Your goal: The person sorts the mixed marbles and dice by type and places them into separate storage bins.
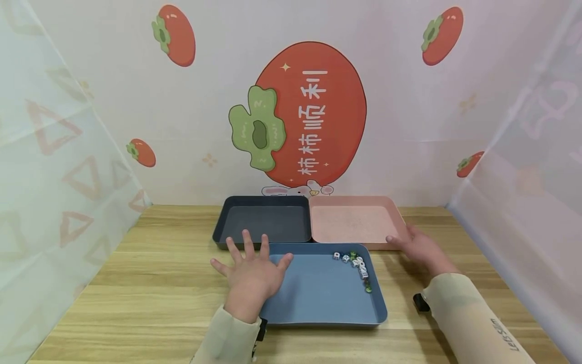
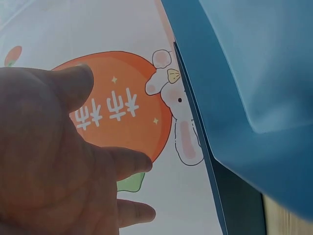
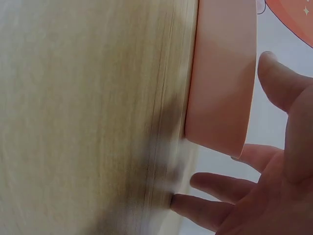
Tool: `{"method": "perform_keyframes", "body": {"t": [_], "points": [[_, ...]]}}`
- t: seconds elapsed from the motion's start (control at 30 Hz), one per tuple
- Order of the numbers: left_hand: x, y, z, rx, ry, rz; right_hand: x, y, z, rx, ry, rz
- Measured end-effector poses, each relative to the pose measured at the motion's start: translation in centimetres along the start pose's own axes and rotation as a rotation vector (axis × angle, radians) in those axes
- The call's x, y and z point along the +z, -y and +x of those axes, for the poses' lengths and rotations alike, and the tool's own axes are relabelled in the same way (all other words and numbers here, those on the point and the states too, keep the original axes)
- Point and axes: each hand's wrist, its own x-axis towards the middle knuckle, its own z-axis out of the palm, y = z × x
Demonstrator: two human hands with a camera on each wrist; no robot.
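Observation:
My left hand (image 1: pixel 252 283), fingers spread wide, hovers over the left side of a blue tray (image 1: pixel 323 301). Nothing is in that hand. Several white dice (image 1: pixel 363 273) lie gathered along the tray's back right corner, with small green glossy pieces (image 1: pixel 368 289) among them. At the right end of a pink tray (image 1: pixel 354 222) is my right hand (image 1: pixel 425 250). Its thumb is near the rim, and the other fingers are extended beside the outer wall. The right wrist view shows these loosely spread fingers (image 3: pixel 220 188) around the tray's corner, gripping nothing.
A dark grey tray (image 1: pixel 268 222) stands at the back left, against the pink one; the blue tray sits in front of both. All rest on a wooden table (image 1: pixel 150 283). A white backdrop with a big persimmon print (image 1: pixel 336 116) rises behind, with pale side panels.

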Motion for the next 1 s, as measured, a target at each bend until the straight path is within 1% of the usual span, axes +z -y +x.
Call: {"method": "perform_keyframes", "body": {"t": [0.23, 0.4, 0.57, 0.63, 0.83, 1.0], "points": [[0.1, 0.11, 0.01, 0.006, -0.005, -0.01, 0.0, -0.35, 0.33, -0.024, 0.016, -0.036], [-0.09, 0.34, -0.1, 0.005, -0.013, -0.01, -0.05, -0.76, 0.59, -0.05, 0.04, -0.037], [-0.33, 0.52, -0.13, 0.008, -0.019, -0.017, -0.11, -0.91, 0.87, -0.072, 0.01, -0.001], [-0.31, 0.56, -0.05, 0.009, -0.017, -0.018, -0.16, -0.84, 0.95, -0.071, -0.006, 0.011], [0.05, 0.76, 0.19, 0.0, -0.012, -0.006, -0.17, -0.67, 0.94, -0.044, 0.011, 0.024], [0.29, 0.93, 0.27, 0.006, -0.014, -0.008, 0.06, -0.75, 0.88, -0.042, 0.013, 0.026]]}}
